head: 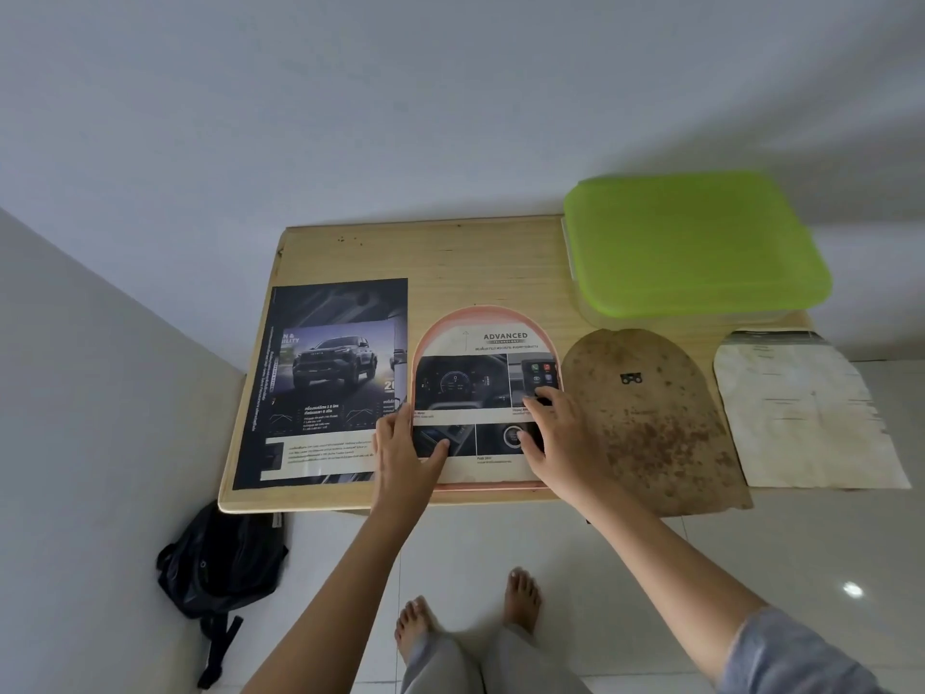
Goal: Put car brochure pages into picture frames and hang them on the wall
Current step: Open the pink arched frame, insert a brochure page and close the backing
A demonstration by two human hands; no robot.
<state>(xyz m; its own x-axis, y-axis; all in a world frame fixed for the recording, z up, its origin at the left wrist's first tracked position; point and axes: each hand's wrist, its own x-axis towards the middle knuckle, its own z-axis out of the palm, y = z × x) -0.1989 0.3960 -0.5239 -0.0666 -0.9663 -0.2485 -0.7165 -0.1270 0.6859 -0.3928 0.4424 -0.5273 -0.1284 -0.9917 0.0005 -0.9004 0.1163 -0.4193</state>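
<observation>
Both hands, the left hand (pixel 408 445) and right hand (pixel 560 438), press flat and open on a cut brochure page (pixel 483 393) lying in the pink arched frame (pixel 480 313) on the worktop (pixel 425 252). The brown backing board (pixel 650 423) is still off. Nothing hangs on the wall yet.

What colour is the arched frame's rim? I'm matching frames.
Pale pink rim, clearest in the head view.

A single head-worn wide-angle view looks steeply down, close over the wooden table (pixel 500 252) set against the wall.
</observation>
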